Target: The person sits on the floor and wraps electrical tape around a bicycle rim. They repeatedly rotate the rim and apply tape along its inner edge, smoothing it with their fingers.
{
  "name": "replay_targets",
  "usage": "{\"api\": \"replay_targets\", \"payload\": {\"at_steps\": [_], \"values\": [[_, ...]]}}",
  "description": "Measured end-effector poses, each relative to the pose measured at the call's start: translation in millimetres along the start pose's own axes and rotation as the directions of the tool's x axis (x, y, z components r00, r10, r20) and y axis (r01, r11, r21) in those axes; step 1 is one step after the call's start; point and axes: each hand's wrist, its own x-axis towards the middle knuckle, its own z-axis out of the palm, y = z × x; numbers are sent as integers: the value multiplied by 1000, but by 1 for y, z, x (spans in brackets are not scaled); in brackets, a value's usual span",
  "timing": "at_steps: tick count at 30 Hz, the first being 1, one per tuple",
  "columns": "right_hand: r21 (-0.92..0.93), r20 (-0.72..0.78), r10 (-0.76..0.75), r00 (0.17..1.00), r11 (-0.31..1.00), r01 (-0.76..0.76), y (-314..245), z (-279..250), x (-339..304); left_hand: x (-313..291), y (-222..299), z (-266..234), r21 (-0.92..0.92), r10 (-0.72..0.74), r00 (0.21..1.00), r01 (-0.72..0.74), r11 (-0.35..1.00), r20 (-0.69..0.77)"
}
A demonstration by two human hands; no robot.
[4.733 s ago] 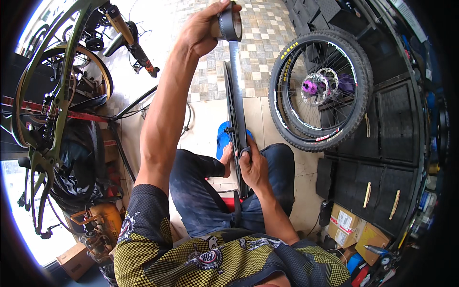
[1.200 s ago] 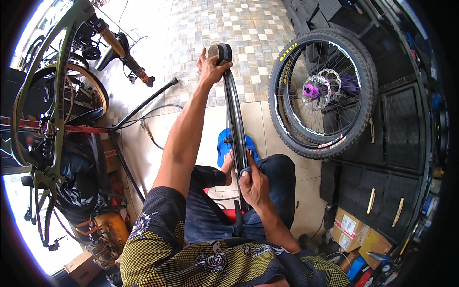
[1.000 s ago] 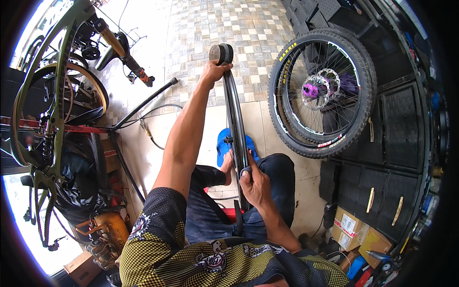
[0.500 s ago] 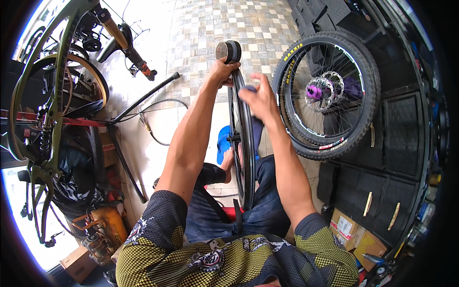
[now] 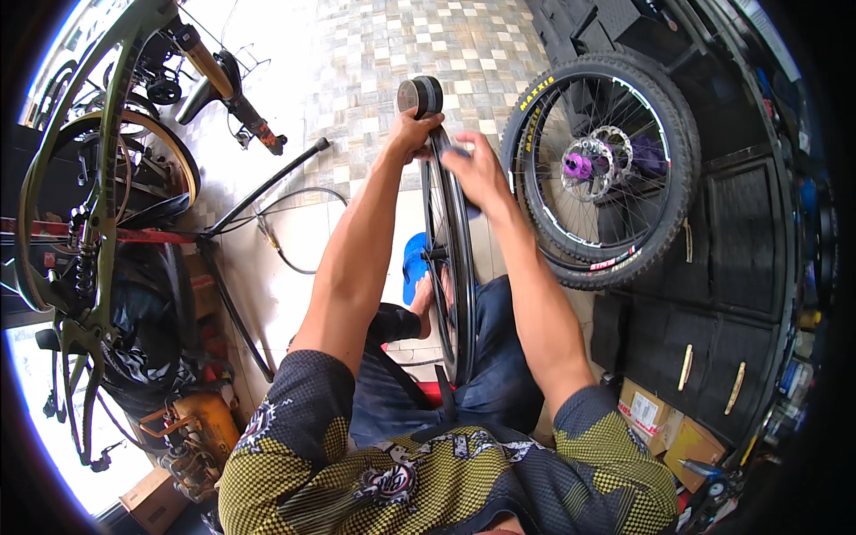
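Observation:
A bare spoked bicycle wheel (image 5: pixel 460 267) stands upright between my legs, its rim edge-on to me. My left hand (image 5: pixel 413 134) grips the far top of the rim. Just beyond those fingers, a round roll of tape (image 5: pixel 419 96) with a brownish face and dark edge sits against the rim. Beside the rim's right side is my right hand (image 5: pixel 482 175), its thumb toward the rim and fingers bent. A small dark bluish thing shows at its thumb, too blurred to name.
Two knobby-tyred wheels (image 5: pixel 602 169) with purple hubs lean against black cabinets (image 5: pixel 722 241) at right. A green bicycle frame (image 5: pixel 105 178) hangs at left, near a black stand leg (image 5: pixel 272 185). Cardboard boxes (image 5: pixel 644 415) lie at lower right. A blue sandal (image 5: pixel 415 266) is under my foot.
My right hand has shifted slightly nearer me along the rim, its fingers now more bent. My left hand still grips the rim beside the tape roll. The whole view has tilted a little.

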Motion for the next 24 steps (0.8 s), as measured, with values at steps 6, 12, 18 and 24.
{"api": "replay_targets", "payload": {"at_steps": [6,12,18,24], "values": [[103,-147,-97,984,988,113,6,-17,-219,-6,6,16,11,-11,998,11,1000,56],[48,-152,6,988,999,1,52,-15,-349,0,-3,19,3,11,999,-11,1000,46],[17,-300,-122,946,991,133,55,-14,-343,-40,5,31,16,150,988,-151,988,36],[-12,-320,-204,925,977,211,11,-15,-252,-127,-13,30,196,448,894,-434,879,-30]]}}
